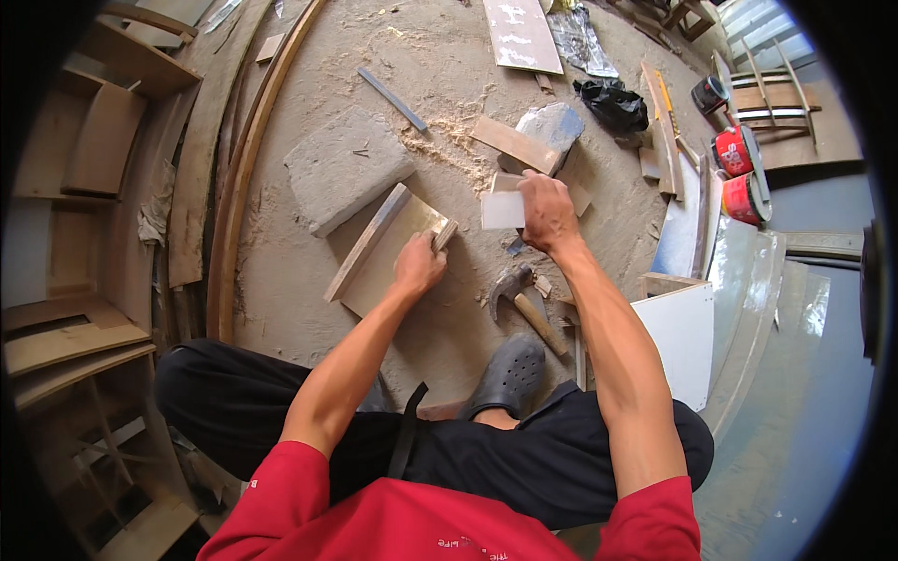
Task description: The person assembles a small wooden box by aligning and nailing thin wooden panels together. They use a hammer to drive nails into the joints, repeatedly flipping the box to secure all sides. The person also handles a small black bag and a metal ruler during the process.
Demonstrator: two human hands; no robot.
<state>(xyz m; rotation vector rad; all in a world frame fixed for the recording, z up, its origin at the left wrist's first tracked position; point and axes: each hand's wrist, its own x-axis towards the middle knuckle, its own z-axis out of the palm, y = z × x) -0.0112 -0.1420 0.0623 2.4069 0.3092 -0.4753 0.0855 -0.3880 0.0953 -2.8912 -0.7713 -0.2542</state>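
My left hand (421, 265) is closed on the near right side of a small wooden assembly (388, 252), a thin flat board with an upright strip along its left edge. This assembly lies tilted against a grey concrete block (346, 173). My right hand (547, 213) grips a small white rectangular piece (503, 210) from its right side; the fingertips on its far face are partly hidden. Just beyond that hand, a wooden slat (515, 143) rests across a grey stone (552, 126). A claw hammer (538, 323) with a wooden handle lies on the floor below my right hand.
A few nails (360, 151) lie on the concrete block. Beyond it is a grey metal bar (393, 99) beside sawdust. Long planks (210, 159) and wooden cabinets (103, 140) line the left. Red cans (734, 150), a white box (675, 323) and glass sheets (776, 374) stand right.
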